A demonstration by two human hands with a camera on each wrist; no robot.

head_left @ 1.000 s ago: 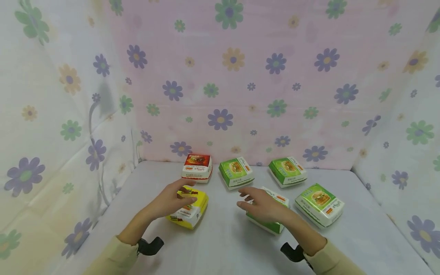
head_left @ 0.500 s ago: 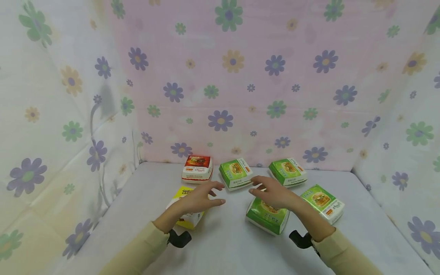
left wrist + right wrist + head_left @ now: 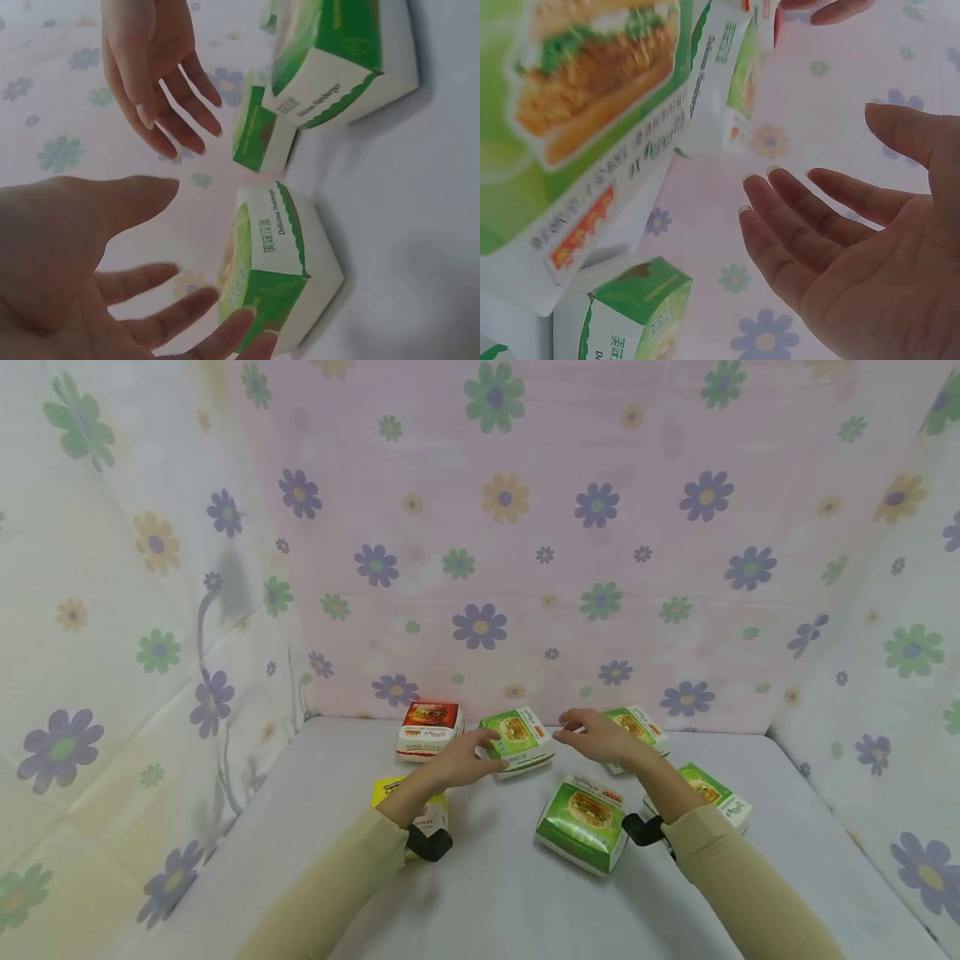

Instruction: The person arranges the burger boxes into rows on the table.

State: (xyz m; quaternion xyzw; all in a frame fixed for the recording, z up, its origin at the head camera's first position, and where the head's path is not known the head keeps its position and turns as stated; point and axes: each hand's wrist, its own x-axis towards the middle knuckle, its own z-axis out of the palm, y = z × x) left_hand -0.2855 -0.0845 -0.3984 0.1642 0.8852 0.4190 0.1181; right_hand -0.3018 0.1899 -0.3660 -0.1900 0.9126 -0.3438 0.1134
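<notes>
Between my two hands at the back of the table sits a green-and-white burger box (image 3: 525, 735), with a burger picture on its lid. My left hand (image 3: 459, 762) is at its left side, fingers spread; in the left wrist view the fingertips overlap the box (image 3: 281, 259), and contact cannot be told. To the box's right hovers my right hand (image 3: 598, 737), fingers relaxed and apart from it in the right wrist view. Neither hand holds anything. A red-and-white burger box (image 3: 429, 739) stands just behind my left hand. Under my left wrist, a yellow-and-white box (image 3: 435, 818) is partly hidden.
More green burger boxes lie on the right: one in front (image 3: 583, 827), one behind my right hand (image 3: 637, 727), and one partly covered by my right forearm (image 3: 716, 793). A flowered cloth (image 3: 480, 568) walls the white table (image 3: 480, 910) at the back and sides.
My left hand has moved right and away from me, from over the yellow box to the middle green box. My right hand has moved forward, off the front green box. The boxes have stayed put.
</notes>
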